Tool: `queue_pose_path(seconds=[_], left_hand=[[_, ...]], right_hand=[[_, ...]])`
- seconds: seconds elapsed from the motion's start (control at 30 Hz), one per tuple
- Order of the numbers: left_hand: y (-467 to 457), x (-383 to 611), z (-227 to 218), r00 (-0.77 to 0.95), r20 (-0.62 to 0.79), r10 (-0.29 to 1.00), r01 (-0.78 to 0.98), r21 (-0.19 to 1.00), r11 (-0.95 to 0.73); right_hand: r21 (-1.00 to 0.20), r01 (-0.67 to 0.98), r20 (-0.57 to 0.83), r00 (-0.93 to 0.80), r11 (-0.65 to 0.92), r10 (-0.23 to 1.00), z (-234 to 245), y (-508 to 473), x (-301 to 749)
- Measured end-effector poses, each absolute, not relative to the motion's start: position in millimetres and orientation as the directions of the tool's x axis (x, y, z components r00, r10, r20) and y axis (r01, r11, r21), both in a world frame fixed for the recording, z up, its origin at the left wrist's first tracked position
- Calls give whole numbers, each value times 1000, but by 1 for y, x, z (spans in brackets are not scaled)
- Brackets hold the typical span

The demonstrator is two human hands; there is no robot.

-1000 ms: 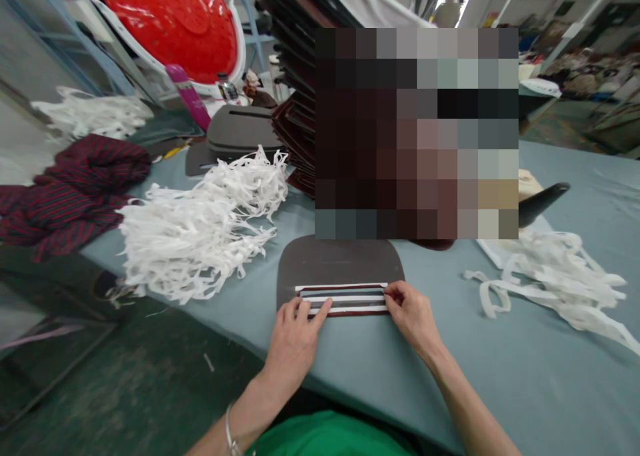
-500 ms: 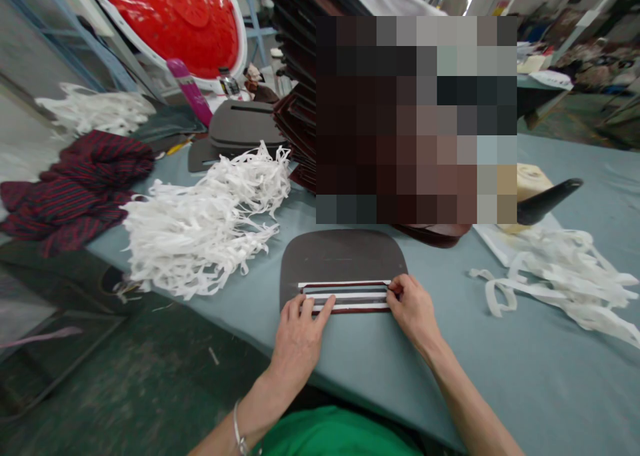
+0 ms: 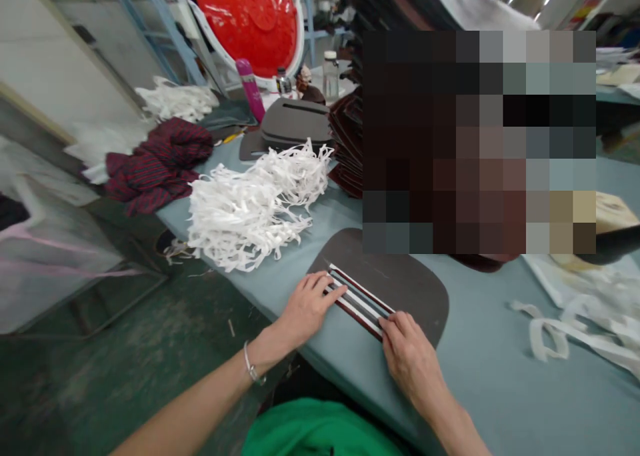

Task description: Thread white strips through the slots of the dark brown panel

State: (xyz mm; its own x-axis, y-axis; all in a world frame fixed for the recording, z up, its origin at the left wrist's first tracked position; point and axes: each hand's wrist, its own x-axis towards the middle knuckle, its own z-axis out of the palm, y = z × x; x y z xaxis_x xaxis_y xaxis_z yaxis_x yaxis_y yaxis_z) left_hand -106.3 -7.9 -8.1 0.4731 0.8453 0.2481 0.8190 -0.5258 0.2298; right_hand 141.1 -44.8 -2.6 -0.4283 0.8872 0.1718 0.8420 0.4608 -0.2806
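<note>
A dark grey flat board (image 3: 390, 266) with rounded corners lies slantwise on the cloth-covered table. Along its near edge runs a slotted dark-red piece with white strips (image 3: 357, 303); a dark gap shows between the strips. My left hand (image 3: 307, 306) rests with its fingers apart across the left end of this piece. At the other end, my right hand (image 3: 410, 349) has its fingers bent and pressed together on the piece's corner. Its fingertips are partly hidden.
White ribbon-like strips (image 3: 250, 209) are heaped left of the board, with more strips (image 3: 590, 336) at the right. Grey boards (image 3: 295, 123) are stacked behind. A striped cloth (image 3: 160, 166) lies at the table's left edge. A blurred patch hides much of the dark-red stack (image 3: 345, 143).
The board and slotted piece have turned clockwise, their right end now nearer me. Both hands have moved with it, still at its two ends. The view has swung left.
</note>
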Motion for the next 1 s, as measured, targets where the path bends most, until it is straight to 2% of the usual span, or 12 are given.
queue_pose_path(seconds=[0.17,0.33,0.5,0.63,0.8,1.0], left_hand=[[-5,-115,-18,327,365,872,716,506,-481],[-8,-114,-14,273,338,901,664,611,-431],[-10,-114,-9,267,300,916,682,613,-400],[-10,-113,-11,259,294,920,704,594,-388],[-8,-113,-13,280,328,902,735,531,-421],[-8,-111,-15,286,323,902,771,481,-417]], right_hand=[[-422,799,225,-366,429,903,-2,-20,128],[-390,813,202,-383,433,901,0,9,83],[-278,882,169,-345,380,923,0,18,50],[-284,888,205,-313,363,927,-4,19,42],[-266,854,257,-384,447,887,-11,16,40],[-81,851,267,-482,518,834,-11,6,40]])
